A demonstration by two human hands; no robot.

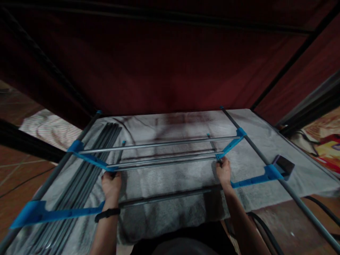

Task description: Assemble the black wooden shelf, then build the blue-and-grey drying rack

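A rack frame of grey metal tubes and blue plastic brackets stands over a cloth-covered surface. My left hand [111, 185], with a dark band on the wrist, is closed around an upright tube [120, 154] just beside the inner end of the left blue bracket [92, 161]. On the other side my right hand [224, 171] grips a matching tube [212, 143] at the end of the right blue bracket [233, 143]. Several thin crossbars [164, 144] span between these brackets. Nearer me, two lower brackets [66, 213] carry another crossbar [170, 197]. My forearms partly cover their inner ends.
Several loose grey tubes [79, 184] lie in a bundle at the left on the pale cloth [170, 177]. A small dark block [284, 165] lies by the right pole. Behind rises a dark red panel [170, 71]. Black cables [265, 230] run at the lower right.
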